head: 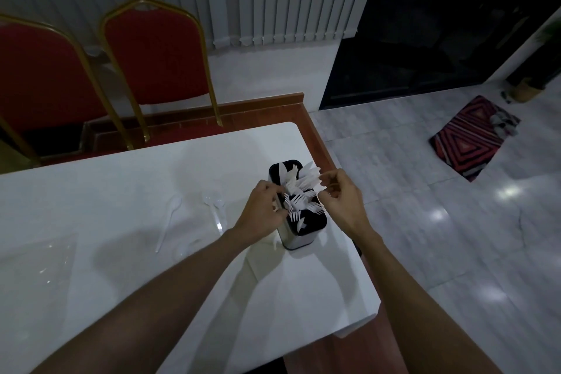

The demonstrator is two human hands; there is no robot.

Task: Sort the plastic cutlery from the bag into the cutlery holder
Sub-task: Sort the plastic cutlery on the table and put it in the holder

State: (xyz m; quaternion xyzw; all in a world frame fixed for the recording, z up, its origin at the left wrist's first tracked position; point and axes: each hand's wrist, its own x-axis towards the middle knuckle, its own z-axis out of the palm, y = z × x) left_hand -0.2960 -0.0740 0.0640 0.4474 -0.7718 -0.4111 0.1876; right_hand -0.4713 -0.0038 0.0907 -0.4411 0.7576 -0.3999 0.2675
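- The cutlery holder point(299, 222) stands near the right edge of the white desk point(121, 197), crowded with white plastic cutlery point(300, 191).
- The left hand point(265, 211) is curled at the holder's left rim, seemingly on a piece; the right hand point(341, 200) pinches something thin, unclear what.
- Two clear spoons point(217, 212) lie loose on the desk, and the bag point(36, 267) lies flat at left.
- The pieces look light, thin and slippery, likely to bend; gripping each by its handle seems safest.

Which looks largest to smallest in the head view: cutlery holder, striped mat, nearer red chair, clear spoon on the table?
1. nearer red chair
2. striped mat
3. cutlery holder
4. clear spoon
Mat and holder lie at different depths, so their order is unsure.
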